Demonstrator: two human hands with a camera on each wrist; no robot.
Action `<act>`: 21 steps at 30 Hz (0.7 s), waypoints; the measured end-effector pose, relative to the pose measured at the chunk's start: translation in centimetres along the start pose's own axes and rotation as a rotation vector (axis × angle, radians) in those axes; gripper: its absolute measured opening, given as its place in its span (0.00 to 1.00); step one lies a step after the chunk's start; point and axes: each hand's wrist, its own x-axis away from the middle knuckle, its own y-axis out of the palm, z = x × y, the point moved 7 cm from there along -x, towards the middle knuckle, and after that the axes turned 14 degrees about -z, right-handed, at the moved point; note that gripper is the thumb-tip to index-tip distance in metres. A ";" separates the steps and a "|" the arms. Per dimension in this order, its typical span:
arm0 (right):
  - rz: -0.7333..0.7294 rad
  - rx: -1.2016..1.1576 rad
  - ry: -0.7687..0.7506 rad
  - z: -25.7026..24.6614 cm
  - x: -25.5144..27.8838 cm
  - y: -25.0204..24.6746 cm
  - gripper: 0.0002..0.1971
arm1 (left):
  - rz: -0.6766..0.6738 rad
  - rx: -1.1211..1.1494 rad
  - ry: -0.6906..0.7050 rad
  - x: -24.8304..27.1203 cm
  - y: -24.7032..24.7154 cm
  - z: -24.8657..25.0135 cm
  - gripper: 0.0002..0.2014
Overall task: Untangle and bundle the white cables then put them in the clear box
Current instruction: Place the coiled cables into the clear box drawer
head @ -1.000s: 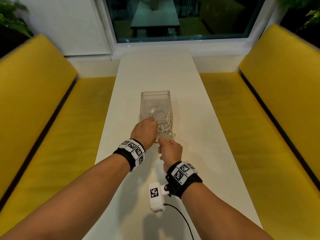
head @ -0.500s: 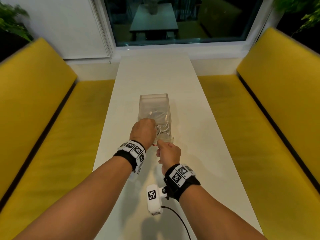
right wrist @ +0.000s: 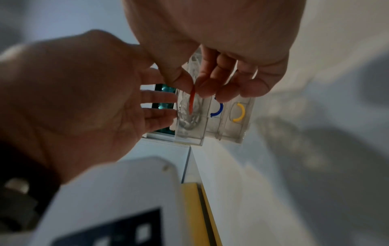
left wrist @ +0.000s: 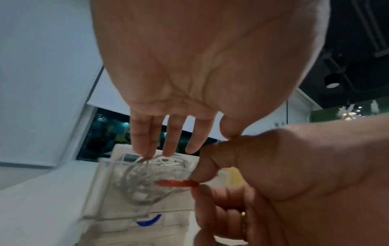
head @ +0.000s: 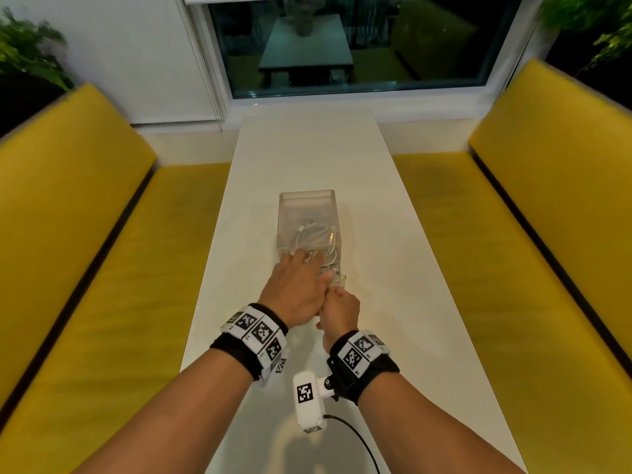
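The clear box (head: 307, 203) stands mid-table with its top drawer (left wrist: 118, 191) pulled toward me. Coiled white cables (head: 313, 234) lie inside the drawer and show through its front as cables (left wrist: 168, 162). My left hand (head: 307, 265) reaches over the drawer, its straight fingers (left wrist: 168, 141) touching the cables from above. My right hand (head: 333, 295) is at the drawer's front, thumb and forefinger pinching the red handle (right wrist: 192, 99), which also shows as a red handle (left wrist: 177, 184) in the left wrist view.
Two lower drawers carry a blue handle (right wrist: 218, 109) and a yellow handle (right wrist: 240, 112). The white table (head: 393, 268) is narrow, with yellow benches (head: 102, 268) along both sides. A window (head: 342, 46) lies beyond the far end.
My left hand has gone from curled at the drawer's edge to flat, fingers stretched over the cables. My right hand keeps its pinch at the drawer's front.
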 end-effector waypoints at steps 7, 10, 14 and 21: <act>-0.008 -0.046 -0.022 1.2 -1.2 0.0 0.20 | -0.084 0.094 -0.062 -1.1 1.8 -0.3 0.32; -0.018 -0.065 -0.037 1.2 -1.0 0.2 0.15 | -0.126 0.063 -0.074 -1.2 2.4 -0.7 0.36; -0.058 -0.114 -0.045 0.8 -0.7 0.4 0.17 | -0.098 0.033 -0.057 -1.6 2.3 -0.8 0.36; -0.043 -0.100 -0.052 0.4 -0.5 0.2 0.14 | -0.130 0.048 -0.065 -2.0 2.8 -0.9 0.38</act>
